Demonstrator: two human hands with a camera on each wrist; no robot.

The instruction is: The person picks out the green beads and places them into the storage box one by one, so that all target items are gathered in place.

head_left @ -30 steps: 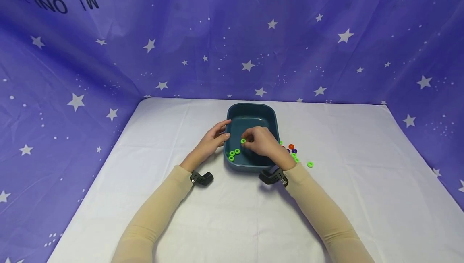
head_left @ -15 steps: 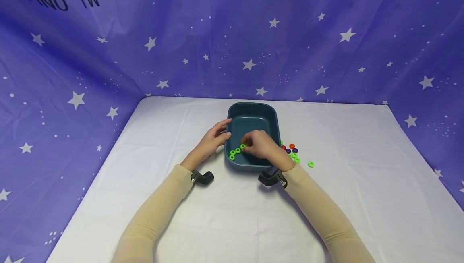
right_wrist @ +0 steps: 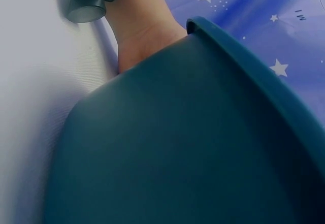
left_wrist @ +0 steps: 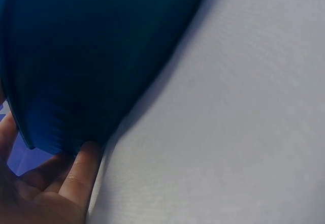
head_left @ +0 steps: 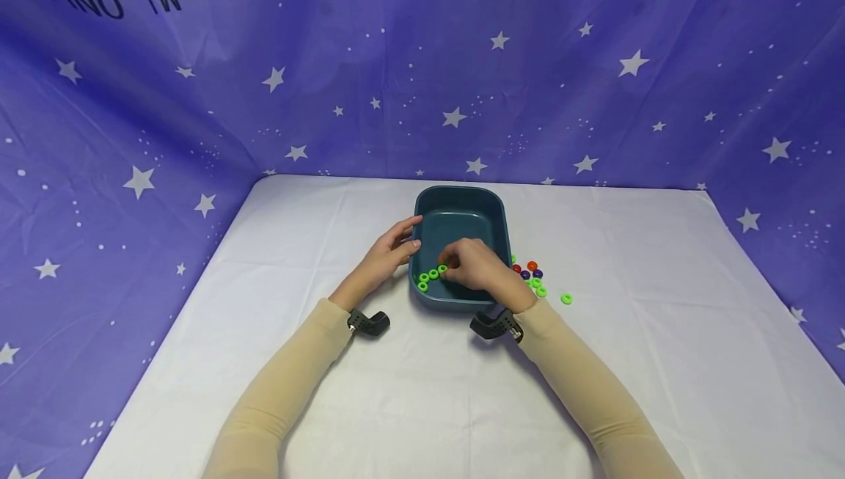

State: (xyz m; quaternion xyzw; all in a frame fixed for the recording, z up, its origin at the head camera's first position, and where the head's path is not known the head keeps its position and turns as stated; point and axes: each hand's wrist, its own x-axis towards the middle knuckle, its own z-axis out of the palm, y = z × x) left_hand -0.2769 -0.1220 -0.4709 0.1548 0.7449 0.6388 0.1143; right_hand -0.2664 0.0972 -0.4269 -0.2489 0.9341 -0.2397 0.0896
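Over a dark teal rectangular tray (head_left: 462,224), my right hand (head_left: 477,262) reaches in and pinches a small green ring (head_left: 443,269) low over the floor. Several more green rings (head_left: 424,278) form a slanting row in the tray's near left corner, and the pinched one is at the row's upper right end. My left hand (head_left: 389,250) rests against the tray's left side, fingers loosely extended and thumb at the rim. In the left wrist view its fingers (left_wrist: 81,176) touch the outer wall. The tray wall (right_wrist: 152,132) hides my right fingers in the right wrist view.
Right of the tray, several loose green rings (head_left: 541,292) lie on the white cloth (head_left: 422,391), with an orange ring (head_left: 532,266), a red one (head_left: 517,269) and purple ones (head_left: 538,273). A purple star-patterned curtain (head_left: 422,83) surrounds the table's back and sides.
My right hand has lowered slightly toward me, bringing the pinched green ring down to the end of the row. The left hand has stayed at the tray's side.
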